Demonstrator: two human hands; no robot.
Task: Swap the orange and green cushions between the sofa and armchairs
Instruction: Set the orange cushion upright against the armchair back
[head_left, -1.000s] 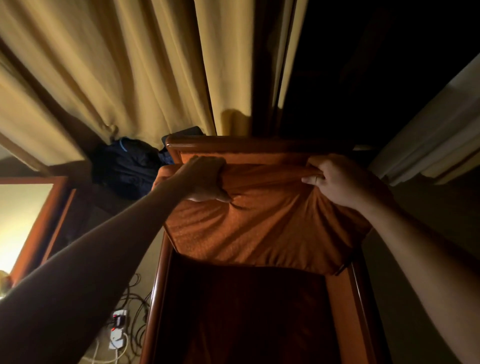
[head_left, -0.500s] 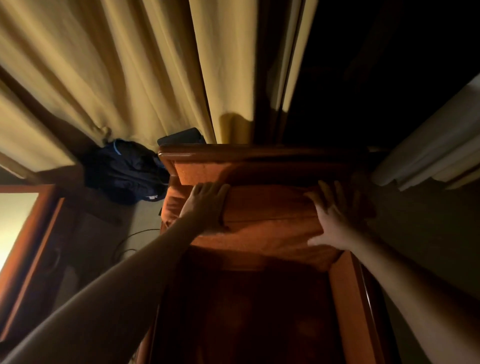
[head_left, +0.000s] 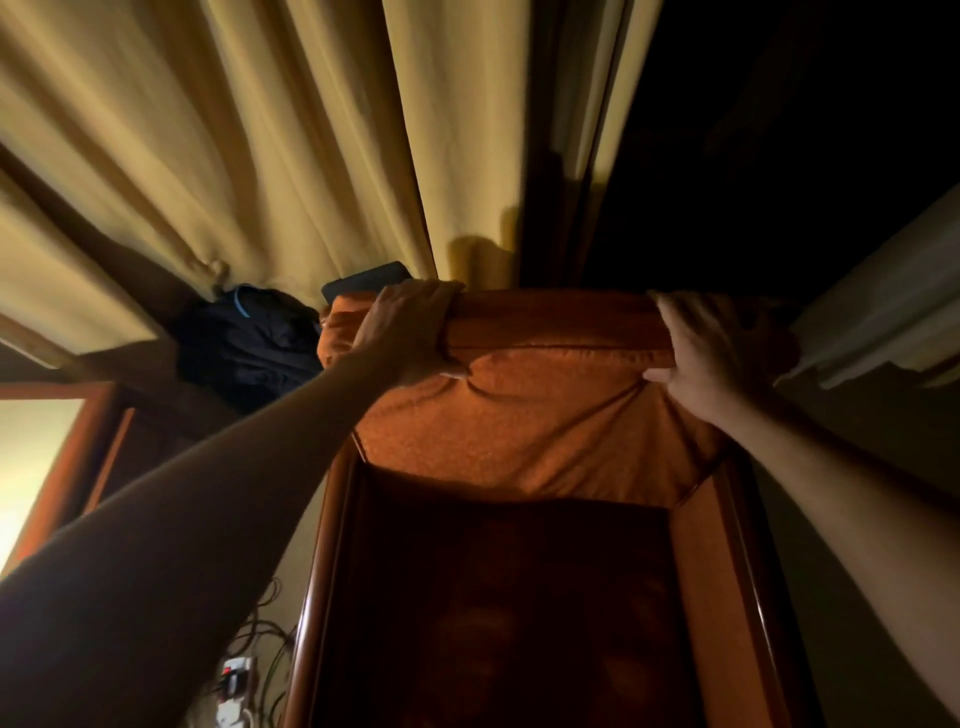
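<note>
The orange cushion (head_left: 530, 415) is clutched along its top edge (long axis crosswise) by left hand (head_left: 410, 332) and right hand (head_left: 711, 353); the armchair (head_left: 748, 571) lies below.

We see the cushion (head_left: 524, 421) at the back of the armchair (head_left: 727, 571), above its seat, with the left hand (head_left: 410, 332) and right hand (head_left: 711, 353) on its top corners. Curtains (head_left: 260, 156) hang behind; a bag (head_left: 249, 338) lies left (cables (head_left: 260, 654) nearer us).
</note>
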